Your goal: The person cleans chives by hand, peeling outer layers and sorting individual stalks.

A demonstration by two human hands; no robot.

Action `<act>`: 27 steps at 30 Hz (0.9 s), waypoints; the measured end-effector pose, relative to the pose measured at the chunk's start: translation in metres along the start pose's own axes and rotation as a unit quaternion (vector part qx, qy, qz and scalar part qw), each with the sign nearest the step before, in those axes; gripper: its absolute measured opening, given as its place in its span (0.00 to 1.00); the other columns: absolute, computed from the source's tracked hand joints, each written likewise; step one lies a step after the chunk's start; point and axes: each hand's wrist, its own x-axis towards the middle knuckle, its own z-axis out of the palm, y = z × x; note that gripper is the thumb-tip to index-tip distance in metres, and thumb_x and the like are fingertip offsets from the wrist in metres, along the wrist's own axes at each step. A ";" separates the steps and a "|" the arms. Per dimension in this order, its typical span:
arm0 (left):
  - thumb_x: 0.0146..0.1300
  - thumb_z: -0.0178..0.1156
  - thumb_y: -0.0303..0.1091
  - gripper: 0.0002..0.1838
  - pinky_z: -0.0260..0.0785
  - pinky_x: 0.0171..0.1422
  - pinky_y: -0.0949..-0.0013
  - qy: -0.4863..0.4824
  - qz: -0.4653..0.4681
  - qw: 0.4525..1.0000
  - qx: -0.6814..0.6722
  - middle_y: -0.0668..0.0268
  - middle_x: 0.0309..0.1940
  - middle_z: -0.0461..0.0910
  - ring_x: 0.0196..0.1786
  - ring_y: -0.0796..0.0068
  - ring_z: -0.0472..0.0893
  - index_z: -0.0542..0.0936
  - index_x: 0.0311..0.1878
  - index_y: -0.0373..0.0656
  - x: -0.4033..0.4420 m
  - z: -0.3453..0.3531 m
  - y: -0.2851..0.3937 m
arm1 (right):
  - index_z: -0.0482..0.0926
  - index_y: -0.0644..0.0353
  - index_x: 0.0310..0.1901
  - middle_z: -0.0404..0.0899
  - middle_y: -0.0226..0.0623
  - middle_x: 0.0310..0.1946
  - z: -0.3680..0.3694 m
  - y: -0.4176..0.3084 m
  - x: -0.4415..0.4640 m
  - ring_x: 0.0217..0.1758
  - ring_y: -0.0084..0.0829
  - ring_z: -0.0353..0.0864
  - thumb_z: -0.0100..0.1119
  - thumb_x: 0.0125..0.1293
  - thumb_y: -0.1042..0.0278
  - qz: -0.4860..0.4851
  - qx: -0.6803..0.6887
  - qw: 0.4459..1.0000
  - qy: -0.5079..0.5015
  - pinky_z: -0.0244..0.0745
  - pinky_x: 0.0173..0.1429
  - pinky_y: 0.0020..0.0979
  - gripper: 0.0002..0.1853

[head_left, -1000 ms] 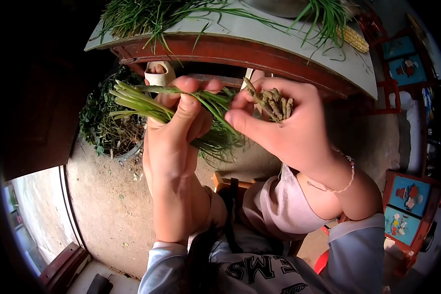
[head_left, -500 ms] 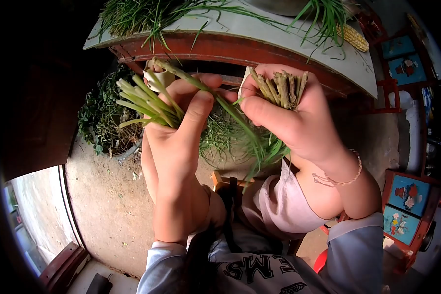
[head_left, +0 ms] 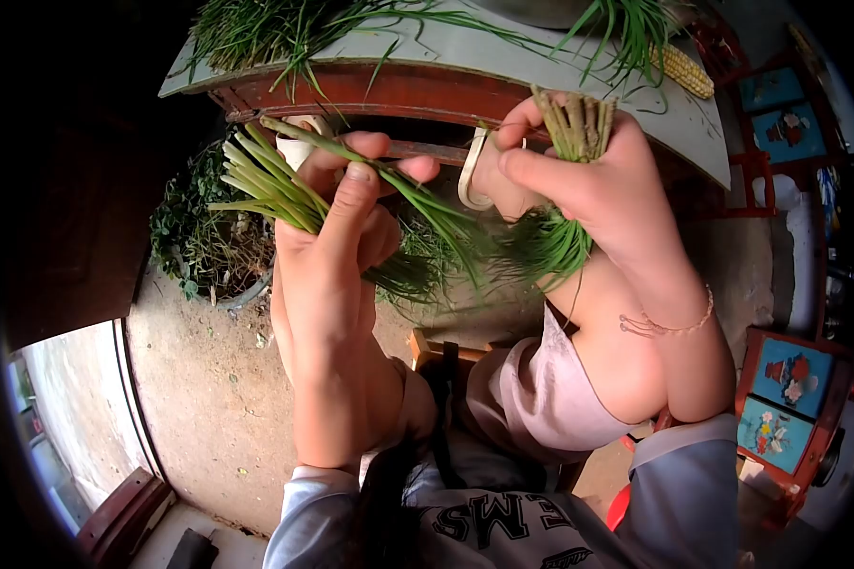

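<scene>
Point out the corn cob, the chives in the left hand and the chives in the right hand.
Corn cob (head_left: pixel 687 74): head view, on its kernels.
Left chive bundle (head_left: pixel 277 182): head view, on the pale stalks beside the thumb.
Right chive bundle (head_left: pixel 579 131): head view, on the brownish stalk ends.

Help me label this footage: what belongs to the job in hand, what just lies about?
Job:
- pale green stalk bundle, left hand
- brown-tipped green stalk bundle, right hand
- likely, long green leaf heap on white tabletop

Apparently lying about:
- yellow corn cob
- dark green leafy floor heap
</scene>
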 end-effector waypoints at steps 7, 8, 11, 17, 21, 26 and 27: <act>0.63 0.46 0.31 0.09 0.47 0.19 0.84 0.006 -0.013 0.999 -0.049 0.53 0.36 0.78 0.13 0.92 0.51 0.70 0.45 0.41 0.001 -0.004 0.001 | 0.77 0.62 0.25 0.72 0.25 0.15 0.005 -0.006 -0.004 0.20 0.14 0.68 0.58 0.47 0.74 0.012 -0.015 0.999 -0.047 0.62 0.26 0.19 0.03; 0.63 0.45 0.31 0.09 0.46 0.19 0.84 -0.002 -0.018 0.998 -0.060 0.53 0.36 0.78 0.13 0.92 0.51 0.71 0.45 0.42 0.001 -0.004 0.002 | 0.76 0.63 0.24 0.73 0.26 0.16 0.007 -0.006 -0.004 0.19 0.15 0.69 0.58 0.51 0.70 -0.012 -0.008 0.999 -0.045 0.62 0.25 0.19 0.05; 0.63 0.45 0.32 0.09 0.45 0.18 0.84 -0.037 -0.031 0.989 -0.139 0.55 0.36 0.78 0.11 0.91 0.50 0.71 0.45 0.44 0.004 -0.009 0.000 | 0.76 0.63 0.23 0.73 0.27 0.15 0.007 -0.006 -0.004 0.19 0.15 0.69 0.59 0.54 0.65 0.018 0.080 0.996 -0.036 0.62 0.24 0.19 0.10; 0.63 0.45 0.33 0.09 0.46 0.18 0.83 0.030 -0.058 0.990 -0.128 0.58 0.37 0.78 0.10 0.91 0.49 0.70 0.45 0.46 0.004 -0.014 0.004 | 0.76 0.62 0.23 0.73 0.27 0.16 -0.004 -0.004 0.000 0.13 0.12 0.61 0.58 0.54 0.63 0.022 0.075 0.997 0.000 0.55 0.17 0.17 0.11; 0.62 0.46 0.33 0.09 0.47 0.18 0.83 0.027 -0.070 0.983 -0.165 0.61 0.38 0.78 0.10 0.91 0.49 0.70 0.45 0.47 0.003 -0.018 0.006 | 0.77 0.64 0.27 0.77 0.31 0.21 -0.004 -0.004 -0.003 0.20 0.16 0.70 0.58 0.54 0.66 -0.006 0.040 0.997 -0.068 0.65 0.26 0.20 0.09; 0.62 0.47 0.33 0.10 0.47 0.17 0.85 0.115 -0.073 0.977 -0.163 0.63 0.39 0.78 0.11 0.91 0.50 0.70 0.46 0.47 0.005 -0.011 0.012 | 0.77 0.65 0.31 0.78 0.33 0.24 0.002 -0.010 -0.009 0.23 0.19 0.73 0.58 0.55 0.66 0.060 0.076 0.974 -0.204 0.69 0.31 0.22 0.10; 0.62 0.48 0.33 0.10 0.47 0.16 0.85 0.183 -0.086 0.963 -0.176 0.63 0.39 0.78 0.11 0.91 0.51 0.70 0.47 0.47 0.006 -0.010 0.013 | 0.77 0.64 0.32 0.78 0.33 0.24 0.001 -0.012 -0.011 0.21 0.18 0.72 0.58 0.55 0.65 0.085 0.081 0.966 -0.232 0.68 0.29 0.21 0.10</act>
